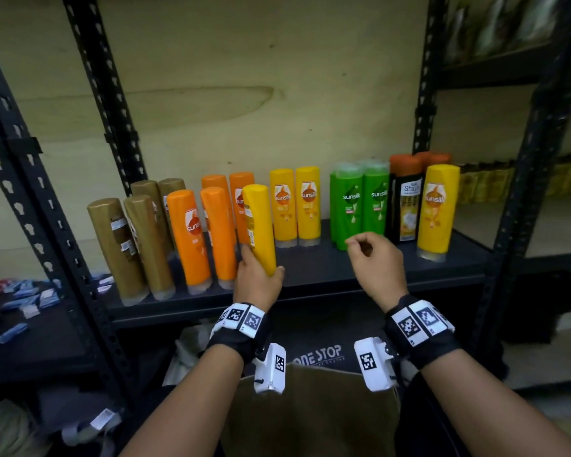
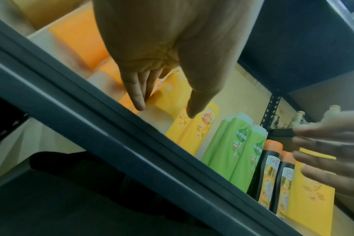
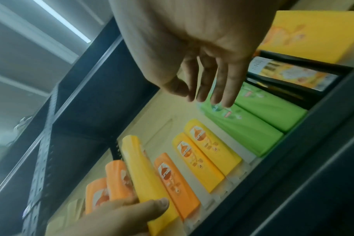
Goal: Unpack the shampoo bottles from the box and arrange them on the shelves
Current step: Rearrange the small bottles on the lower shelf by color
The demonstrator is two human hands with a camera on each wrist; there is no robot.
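A person's left hand (image 1: 258, 279) grips a yellow shampoo bottle (image 1: 260, 227) by its lower end, tilted just above the shelf (image 1: 370, 272) beside the orange bottles (image 1: 205, 235), apparently bound for the yellow pair (image 1: 295, 206). The right hand (image 1: 374, 258) hovers empty, fingers loosely curled, before the green bottles (image 1: 360, 206). The box (image 1: 310, 413) waits below.

Brown bottles (image 1: 129, 239), orange bottles (image 1: 205, 232), yellow bottles (image 1: 295, 206), green bottles (image 1: 360, 206), black shelf (image 1: 376, 268).
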